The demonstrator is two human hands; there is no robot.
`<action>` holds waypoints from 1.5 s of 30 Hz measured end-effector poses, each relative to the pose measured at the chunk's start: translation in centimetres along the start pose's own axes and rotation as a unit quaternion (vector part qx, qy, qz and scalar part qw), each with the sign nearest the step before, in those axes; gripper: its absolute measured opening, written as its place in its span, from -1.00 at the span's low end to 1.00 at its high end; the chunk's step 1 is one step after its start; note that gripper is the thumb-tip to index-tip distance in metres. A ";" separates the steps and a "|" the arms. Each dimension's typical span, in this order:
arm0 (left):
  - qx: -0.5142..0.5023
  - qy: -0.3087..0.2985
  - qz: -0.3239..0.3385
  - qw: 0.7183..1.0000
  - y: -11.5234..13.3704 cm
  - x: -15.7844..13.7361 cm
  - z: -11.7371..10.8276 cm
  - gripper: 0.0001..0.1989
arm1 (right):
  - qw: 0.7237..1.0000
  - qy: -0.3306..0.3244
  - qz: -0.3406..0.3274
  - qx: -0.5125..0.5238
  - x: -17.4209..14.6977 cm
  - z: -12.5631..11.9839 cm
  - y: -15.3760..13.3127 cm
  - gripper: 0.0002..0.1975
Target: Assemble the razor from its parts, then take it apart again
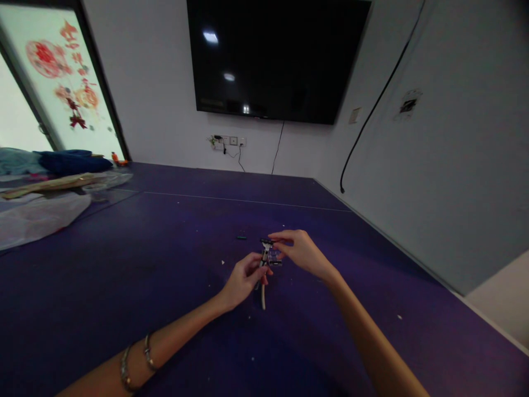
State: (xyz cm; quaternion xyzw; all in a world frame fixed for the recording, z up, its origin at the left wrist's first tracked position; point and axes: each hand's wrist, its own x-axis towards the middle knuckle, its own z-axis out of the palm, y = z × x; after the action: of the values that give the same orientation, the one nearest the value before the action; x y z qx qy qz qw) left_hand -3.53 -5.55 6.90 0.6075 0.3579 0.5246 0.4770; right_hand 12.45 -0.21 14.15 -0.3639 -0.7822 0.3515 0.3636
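My left hand (247,278) is closed around the handle of a razor (265,249), which stands roughly upright with its dark, wide head at the top. The pale lower end of the handle sticks out below my fingers. My right hand (300,251) pinches at the right side of the razor's head with thumb and forefinger. Just below those fingertips is a small clear plastic piece with a dark strip (275,263); which hand supports it I cannot tell. Behind the hands, a thin dark green strip (241,237) lies on the purple surface (173,264).
Small white scraps (223,262) dot the surface. At the far left lie folded blue cloths (74,162) and plastic bags (45,218). A black cable (374,107) hangs along the right wall. A television (281,60) is mounted above wall sockets (233,141).
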 end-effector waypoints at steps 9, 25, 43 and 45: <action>-0.009 -0.003 0.001 1.000 -0.4 0.1 0.0 -0.75 | 1.000 -0.011 -0.012 -0.002 0.0 -0.1 0.0 -0.74; -0.020 -0.016 -0.009 1.000 -0.6 -0.1 0.0 -0.76 | 0.995 -0.018 -0.079 -0.054 -0.4 -0.4 0.0 -0.66; -0.103 0.011 -0.031 0.994 0.7 -0.2 1.1 -0.69 | 0.994 -0.018 -0.090 -0.058 -0.9 -0.7 -1.3 -0.78; -0.103 0.014 -0.030 0.994 0.7 -0.2 1.1 -0.69 | 0.994 -0.015 -0.090 -0.057 -0.9 -0.7 -1.3 -0.79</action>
State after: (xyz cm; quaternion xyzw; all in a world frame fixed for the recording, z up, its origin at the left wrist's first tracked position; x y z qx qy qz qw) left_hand -2.49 -6.18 7.48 0.5366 0.3269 0.5526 0.5476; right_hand 13.09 -1.37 15.23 -0.3072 -0.8359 0.2777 0.3603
